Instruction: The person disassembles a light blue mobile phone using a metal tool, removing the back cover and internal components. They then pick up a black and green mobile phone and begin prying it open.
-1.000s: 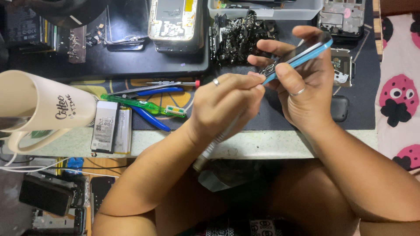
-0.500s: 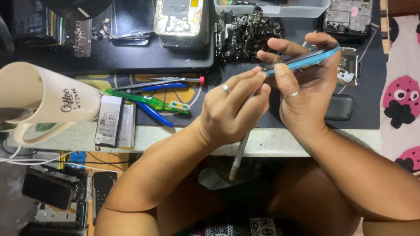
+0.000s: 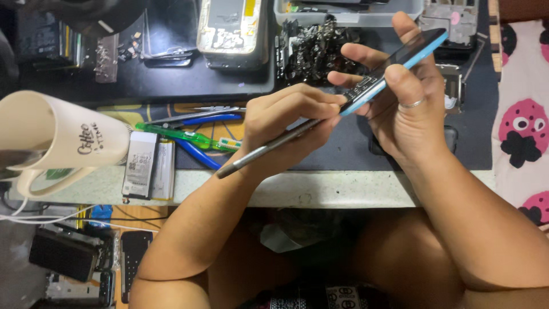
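My right hand (image 3: pixel 409 103) grips a blue-framed phone (image 3: pixel 394 64), tilted on its edge above the dark work mat (image 3: pixel 229 86), with a ring on one finger. My left hand (image 3: pixel 286 120) holds a thin grey metal screwdriver (image 3: pixel 266 150) like a pen. Its tip sits against the lower end of the phone, and its handle points down-left over the table edge.
A cream mug (image 3: pixel 57 143) stands at the left edge. Two phone batteries (image 3: pixel 148 166), green tweezers (image 3: pixel 183 136) and blue-handled pliers (image 3: pixel 206 120) lie left of my hands. A phone back cover (image 3: pixel 231 28), a pile of dark small parts (image 3: pixel 317 48) and a tray (image 3: pixel 349 11) sit behind.
My left hand has turned the screwdriver from hanging down to slanting left, with its tip now at the phone's lower end. The phone has tilted up slightly.
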